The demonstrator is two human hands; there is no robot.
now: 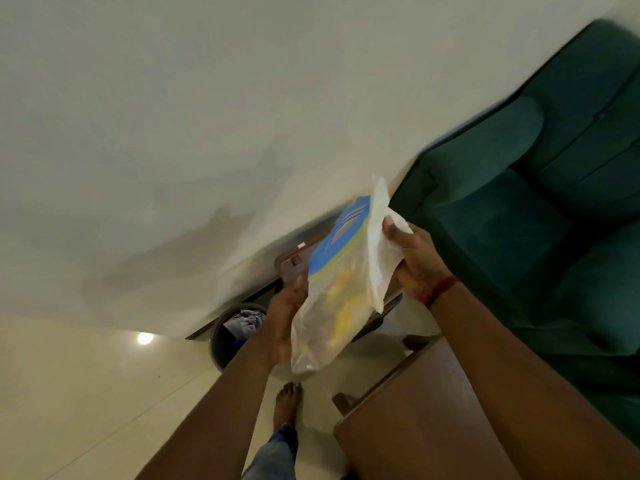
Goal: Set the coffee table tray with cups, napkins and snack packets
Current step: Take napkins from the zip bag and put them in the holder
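A clear plastic packet (332,296) with a blue band and yellow pieces inside hangs in the air between my hands. My left hand (282,318) holds its left edge, fingers curled round the plastic. My right hand (414,256) pinches a white napkin (379,244) against the packet's right side. Behind the packet a brown tray (294,259) shows only its corner; the rest is hidden.
A brown wooden table (422,410) stands below my right arm. A green sofa (540,188) fills the right side. A dark round bin (232,332) with cloth in it sits on the pale floor by the white wall. My bare foot (287,400) is on the floor.
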